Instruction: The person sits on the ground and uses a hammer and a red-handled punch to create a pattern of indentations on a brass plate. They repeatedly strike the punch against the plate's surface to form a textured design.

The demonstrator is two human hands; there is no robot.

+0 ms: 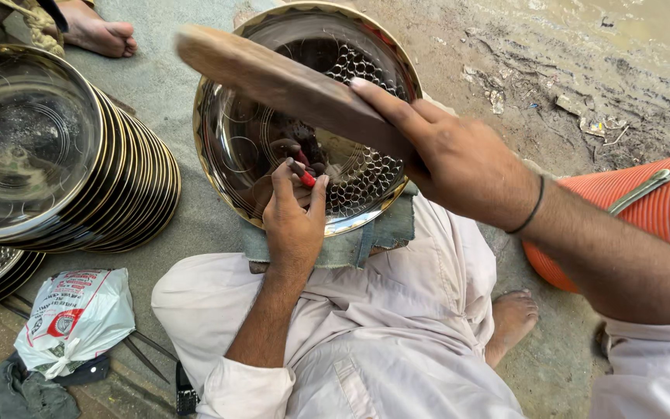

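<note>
Over one metal tray [234, 147], right hand [459, 167] clenches one wooden mallet [273, 81], long axis pointing far-left; left hand [292, 221] fingers pinch one red-tipped punch [302, 174].

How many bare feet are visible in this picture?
2. One foot is at the top left, beside the stack of plates. The other foot is at the lower right, near the orange container. Others may be hidden.

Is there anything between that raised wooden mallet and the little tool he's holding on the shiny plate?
Nothing visible. The right hand holds the wooden mallet raised above the metal plate. The left hand pinches the red-tipped punch against the plate, with only open air between mallet and punch.
</note>
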